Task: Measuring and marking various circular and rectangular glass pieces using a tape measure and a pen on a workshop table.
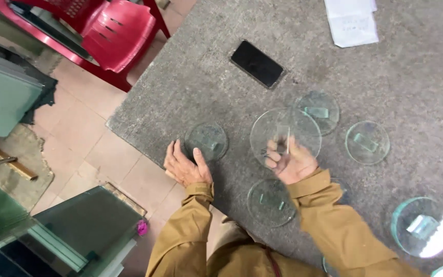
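My left hand (pixel 184 165) lies at the grey table's near edge, fingers apart, touching the rim of a small round glass disc (pixel 206 139). My right hand (pixel 292 161) is closed around a small clear glass strip (pixel 282 139), held upright over a larger round glass disc (pixel 285 131). Another disc (pixel 269 202) lies just below my right wrist, partly under the tan sleeve.
More glass discs (pixel 368 142) lie right of the hands, one (pixel 318 109) behind the large disc, one (pixel 420 226) near right. A black phone (pixel 257 63) and white papers (pixel 352 21) lie farther back on the felt-covered table (pixel 180 77). Red plastic chair (pixel 111 33) and glass sheets (pixel 1 92) stand left.
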